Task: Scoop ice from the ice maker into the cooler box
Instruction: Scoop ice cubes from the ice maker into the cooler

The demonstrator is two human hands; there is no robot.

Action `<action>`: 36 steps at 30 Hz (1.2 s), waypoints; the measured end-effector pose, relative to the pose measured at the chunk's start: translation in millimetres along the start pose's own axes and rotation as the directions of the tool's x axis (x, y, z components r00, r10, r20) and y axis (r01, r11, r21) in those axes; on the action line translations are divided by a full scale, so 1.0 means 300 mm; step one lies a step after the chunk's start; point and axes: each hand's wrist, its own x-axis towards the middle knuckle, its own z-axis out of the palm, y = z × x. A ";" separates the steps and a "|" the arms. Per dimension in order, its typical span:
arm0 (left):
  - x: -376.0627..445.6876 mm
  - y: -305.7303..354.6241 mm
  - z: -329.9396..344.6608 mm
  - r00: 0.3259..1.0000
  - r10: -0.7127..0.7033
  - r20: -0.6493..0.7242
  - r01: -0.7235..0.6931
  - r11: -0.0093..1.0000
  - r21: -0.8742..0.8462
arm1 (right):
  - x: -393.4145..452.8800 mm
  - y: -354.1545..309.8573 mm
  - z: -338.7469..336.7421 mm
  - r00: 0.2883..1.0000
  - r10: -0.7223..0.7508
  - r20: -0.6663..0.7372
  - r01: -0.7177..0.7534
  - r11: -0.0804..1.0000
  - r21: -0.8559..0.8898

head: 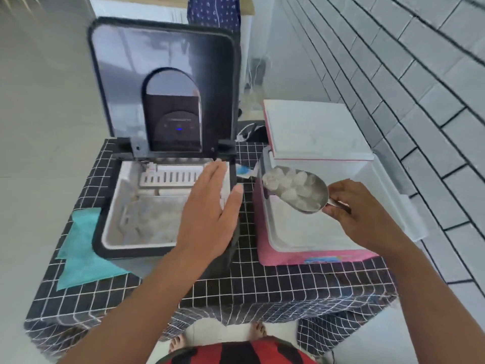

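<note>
Tipping ice into the cooler box [265, 254]: right hand [367, 214], clenched on the handle, holds the heaped scoop [296, 190] over the box at 3 o'clock of the ice maker [136, 206], left hand [210, 208] spread, empty; tilt slowly, mouth inside the rim.

A teal cloth [80, 248] lies on the black checked tablecloth [262, 287].
</note>
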 end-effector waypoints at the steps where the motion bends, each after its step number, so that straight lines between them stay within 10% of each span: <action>1: 0.010 0.040 0.050 0.999 0.027 0.027 -0.027 1.000 -0.008 | -0.013 0.048 -0.014 0.999 0.051 0.000 -0.051 0.999 0.014; 14: 0.072 0.140 0.527 0.957 -0.197 0.215 0.115 0.932 0.344 | 0.012 0.415 0.031 0.885 0.443 0.143 -0.363 0.850 -0.382; 36: 0.071 0.156 0.491 0.973 -0.159 0.167 0.122 0.970 0.213 | -0.014 0.379 0.063 0.934 0.325 -0.148 -0.315 0.945 0.084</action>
